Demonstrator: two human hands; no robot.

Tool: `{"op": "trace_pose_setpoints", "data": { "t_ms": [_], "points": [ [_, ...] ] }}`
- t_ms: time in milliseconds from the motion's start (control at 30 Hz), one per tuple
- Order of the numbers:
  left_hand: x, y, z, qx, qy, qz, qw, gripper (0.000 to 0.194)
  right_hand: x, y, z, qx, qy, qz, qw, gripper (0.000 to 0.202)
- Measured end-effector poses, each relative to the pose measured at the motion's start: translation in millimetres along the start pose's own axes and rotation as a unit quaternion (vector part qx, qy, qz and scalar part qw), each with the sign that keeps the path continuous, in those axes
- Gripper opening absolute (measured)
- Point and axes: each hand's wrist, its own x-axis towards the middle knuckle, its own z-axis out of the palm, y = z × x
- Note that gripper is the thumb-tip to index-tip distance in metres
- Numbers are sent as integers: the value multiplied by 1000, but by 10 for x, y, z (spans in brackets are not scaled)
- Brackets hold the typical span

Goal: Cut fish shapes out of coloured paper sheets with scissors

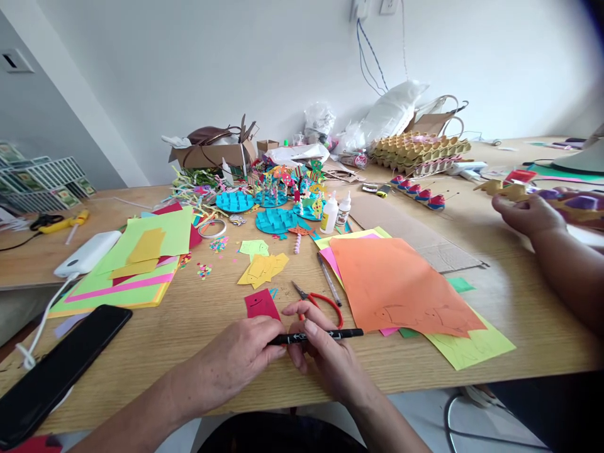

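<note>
A black double-ended marker pen [349, 333] lies level across both hands near the table's front edge. My left hand [231, 355] is closed round its left end. My right hand [335, 365] pinches the barrel between thumb and fingers, its index finger raised. Just beyond my left hand lies a small red paper piece [260, 304] with a drawn curve and dot, partly covered by that hand. Red-handled scissors [325, 301] rest behind my right hand, beside a pen [330, 280]. Yellow paper fish pieces [262, 269] and a light green piece [255, 248] lie further back.
Orange paper [401, 283] with pencilled outlines lies at right, over cardboard [410, 233]. Coloured sheets [117, 270] and a phone [66, 365] are at left. Glue bottles [329, 214] and blue paper discs [276, 221] stand behind. Another person's hand [533, 217] holds a painted egg-carton strip [580, 202].
</note>
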Motion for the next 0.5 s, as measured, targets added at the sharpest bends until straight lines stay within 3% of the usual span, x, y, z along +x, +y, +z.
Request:
{"op": "trace_pose_setpoints", "data": {
  "t_ms": [333, 500],
  "points": [
    [-25, -65, 32, -64, 11, 4, 998, 21, -29, 14, 4, 61, -59, 125, 988, 53],
    [4, -50, 73, -72, 10, 7, 997, 22, -72, 61, 12, 78, -57, 150, 984, 62]
  ]
}}
